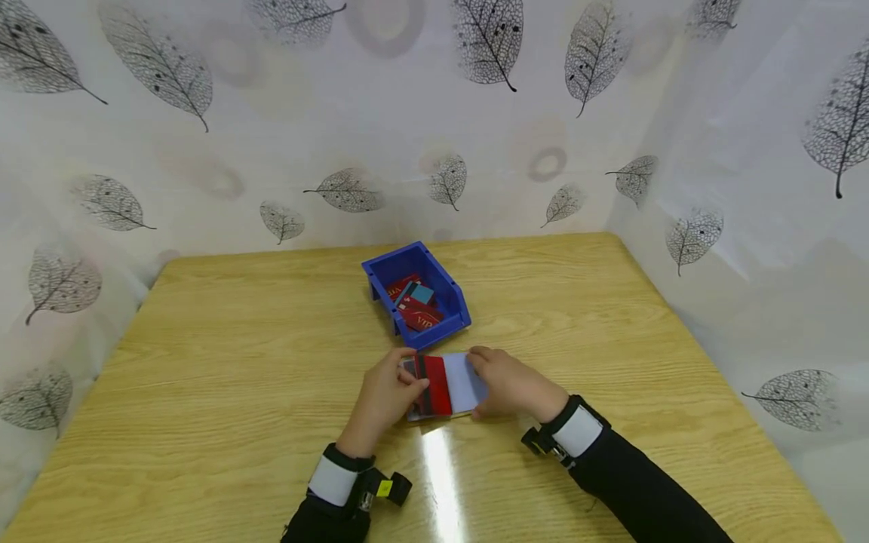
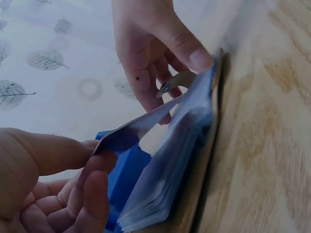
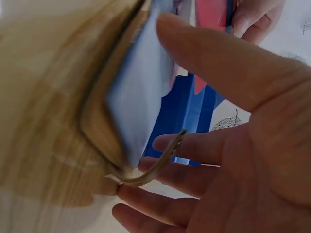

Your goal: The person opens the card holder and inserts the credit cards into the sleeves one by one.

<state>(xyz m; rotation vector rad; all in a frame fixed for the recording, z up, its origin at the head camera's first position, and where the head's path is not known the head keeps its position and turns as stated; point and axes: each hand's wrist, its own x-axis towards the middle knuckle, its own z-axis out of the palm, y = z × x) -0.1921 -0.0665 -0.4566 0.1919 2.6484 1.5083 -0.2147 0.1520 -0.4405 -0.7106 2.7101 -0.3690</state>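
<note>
A card holder with clear sleeves (image 1: 465,383) lies open on the table in the head view. Its brown cover (image 3: 95,119) shows beneath the pages in the right wrist view. My left hand (image 1: 387,388) pinches a lifted sleeve page (image 2: 129,133) between thumb and fingers. A red card (image 1: 437,386) with a dark stripe sits at that page. My right hand (image 1: 511,385) holds the holder's right end, thumb at the near side and fingers at the far side. Beside those fingers, a curved strap (image 3: 163,158) sticks out from the cover.
Just beyond the holder stands a blue plastic bin (image 1: 456,326). Several red VIP cards (image 1: 419,315) and a light blue card (image 1: 422,294) lie inside it. The wooden table (image 1: 237,362) meets a leaf-patterned curtain (image 1: 387,98) at the back and sides.
</note>
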